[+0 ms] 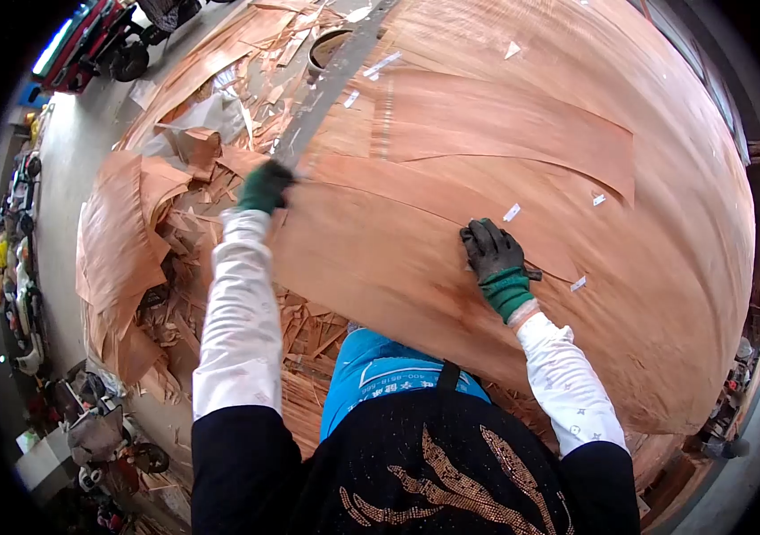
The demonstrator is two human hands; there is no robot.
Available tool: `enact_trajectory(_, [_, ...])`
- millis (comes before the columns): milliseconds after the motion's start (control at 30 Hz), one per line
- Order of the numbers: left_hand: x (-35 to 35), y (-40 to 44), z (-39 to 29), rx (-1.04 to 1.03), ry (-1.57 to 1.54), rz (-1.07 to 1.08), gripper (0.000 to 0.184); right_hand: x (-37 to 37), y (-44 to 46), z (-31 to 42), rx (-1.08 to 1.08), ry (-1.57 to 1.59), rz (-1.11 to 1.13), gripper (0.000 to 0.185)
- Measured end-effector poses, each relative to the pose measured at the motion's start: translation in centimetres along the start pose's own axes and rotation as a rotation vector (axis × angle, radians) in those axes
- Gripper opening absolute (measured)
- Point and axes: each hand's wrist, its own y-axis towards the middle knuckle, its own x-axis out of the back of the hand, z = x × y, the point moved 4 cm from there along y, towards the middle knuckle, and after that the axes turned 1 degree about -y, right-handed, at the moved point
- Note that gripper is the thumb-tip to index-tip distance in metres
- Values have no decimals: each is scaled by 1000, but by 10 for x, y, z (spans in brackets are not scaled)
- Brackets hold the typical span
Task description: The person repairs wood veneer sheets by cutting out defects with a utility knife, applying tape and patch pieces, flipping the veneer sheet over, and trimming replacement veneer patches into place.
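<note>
Veneer stack: before wearer. Top sheet: on stack, L end nr scrap. Hands apart: L hand at sheet end, blurred; R hand on sheet; grips can't tell. Risk: split, if L pulls vs. R pressing.

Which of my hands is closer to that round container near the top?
Left. Your left hand is at the left edge of the sheets, below the round container in view; your right hand is farther away, on the sheets.
</note>
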Motion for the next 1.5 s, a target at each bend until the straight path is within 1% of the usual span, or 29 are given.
enact_trajectory(33, [62,4,25,1,348,-164,14,-3,0,1,-4,-47,-5,57])
enact_trajectory(100, [124,-15,30,56,570,-361,15,2,2,2,-10,-10,-2,55])
enact_trajectory(133, [142,-39,20,109,440,-395,16,6,5,2,-14,5,-3,55])
enact_trajectory(167, [143,-46,27,182,201,-375,16,6,9,3,-13,-70,-14,51])
enact_trajectory(200, [141,-46,34,252,-40,-351,17,10,18,4,-59,-15,15,51])
enact_trajectory(233, [121,-42,30,102,82,-231,11,19,30,8,-111,40,46,51])
enact_trajectory(267, [101,-44,34,114,-176,-152,12,26,42,14,-169,95,76,52])
enact_trajectory(333, [42,-72,-25,202,-697,-22,14,41,75,33,-180,192,-13,52])
enact_trajectory(367, [19,-65,-33,188,-670,39,17,37,91,44,-174,194,-17,51])
enact_trajectory(433, [-19,-49,-61,184,-575,143,19,31,122,64,-159,185,-36,48])
enact_trajectory(467, [-32,-38,-66,111,-621,160,20,31,138,74,-149,176,-51,45])
enact_trajectory(533, [-46,-13,-76,209,-587,141,20,30,164,86,-137,175,-75,42])
enact_trajectory(633, [-46,9,-76,289,-513,168,19,29,197,99,-131,167,-93,42])
enact_trajectory(733, [-52,25,-54,403,-491,149,18,14,226,114,-119,153,-139,40])
enact_trajectory(767, [-53,31,-46,409,-474,177,17,0,234,120,-109,138,-153,34])
enact_trajectory(867, [-50,29,-54,297,-369,247,18,-20,252,129,-85,114,-112,30])
enact_trajectory(900, [-50,30,-56,271,-301,304,20,-27,256,130,-45,86,-49,29])
enact_trajectory(1000, [-51,29,-51,351,-180,151,21,-36,258,134,-38,12,-3,31])
enact_trajectory(1033, [-49,31,-51,259,18,109,19,-29,260,135,-40,28,64,33])
enact_trajectory(1100, [-48,41,-55,61,410,26,22,-17,265,137,-47,57,193,36])
enact_trajectory(1200, [-40,61,-61,-537,781,-134,21,-20,267,142,-56,-55,176,29])
enact_trajectory(1233, [-25,73,-64,-409,806,-71,19,-20,265,143,-28,-70,101,27])
enact_trajectory(1267, [-5,81,-74,-283,833,-10,18,-21,263,144,-22,-87,105,27])
enact_trajectory(1300, [13,85,-73,-11,676,153,19,-19,262,144,-17,-107,102,28])
enact_trajectory(1333, [23,64,-83,113,279,235,29,-20,263,144,-15,-126,96,28])
enact_trajectory(1367, [18,55,-74,143,48,288,36,-23,261,143,9,-108,54,34])
enact_trajectory(1400, [12,46,-64,174,-184,339,44,-25,261,141,-9,-73,51,33])
enact_trajectory(1467, [-5,4,-76,211,-302,355,53,-26,262,138,-36,-5,53,29])
enact_trajectory(1500, [-16,-2,-66,185,-379,296,55,-20,264,135,-66,10,165,30])
